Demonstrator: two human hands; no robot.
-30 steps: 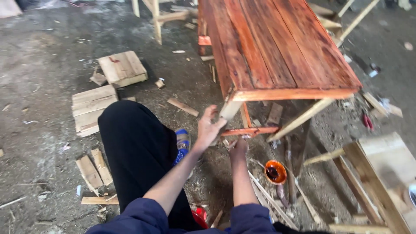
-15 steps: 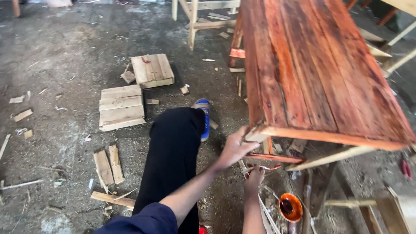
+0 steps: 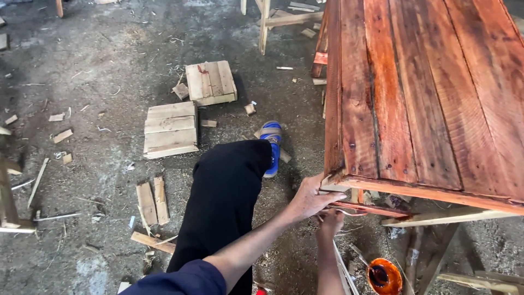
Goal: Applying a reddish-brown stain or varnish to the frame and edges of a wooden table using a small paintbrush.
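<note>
A wooden table (image 3: 426, 98) with a red-stained plank top fills the upper right. My left hand (image 3: 310, 200) reaches out from a dark blue sleeve and grips the table's near corner, fingers curled over the edge. Just under it, my right hand (image 3: 329, 221) is raised beneath the corner, touching the thin red-stained rail (image 3: 376, 209). Its fingers are bunched, and whether they hold anything is hidden. My leg in black trousers (image 3: 226, 202) stretches forward, ending in a blue sandal (image 3: 271, 136).
A small round tin of orange-red stain (image 3: 383, 276) sits on the floor below the table. Pale plank panels (image 3: 170, 128) (image 3: 210, 82) and wood offcuts (image 3: 150, 201) lie on the dusty concrete floor. Unpainted wooden frames stand at the top (image 3: 265, 22) and lower right.
The view has moved closer and to the left, so the table looms larger. My left hand stays on the table corner and my right hand stays under it.
</note>
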